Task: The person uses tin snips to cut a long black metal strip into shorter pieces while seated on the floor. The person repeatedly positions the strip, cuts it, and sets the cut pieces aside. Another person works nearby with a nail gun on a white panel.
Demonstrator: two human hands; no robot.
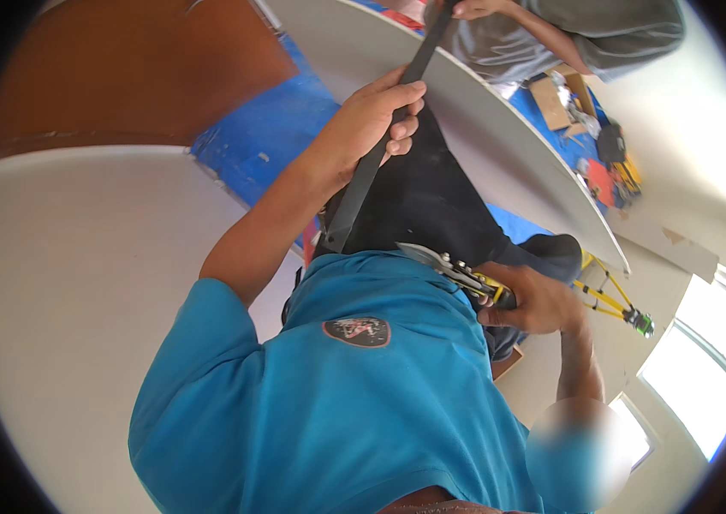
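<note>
My left hand [384, 120] is closed round a long, dark grey flat strip [365, 184], perhaps metal. Its lower end lies close to my waist, and from there it slants up and away. At the far end, another person's hand [479, 8] is on or beside the strip. My right hand [538, 300], held low on the right, grips a pair of tin snips [457, 272] with yellow and black handles. Their metal jaws point left across the front of my blue shirt, apart from the strip.
A long white panel [543, 163] stretches between me and the other person. Blue sheeting [269, 128] covers part of the floor. Beyond the panel are an opened cardboard box [551, 104] and several tools. A yellow tripod [607, 300] stands at right, near the windows.
</note>
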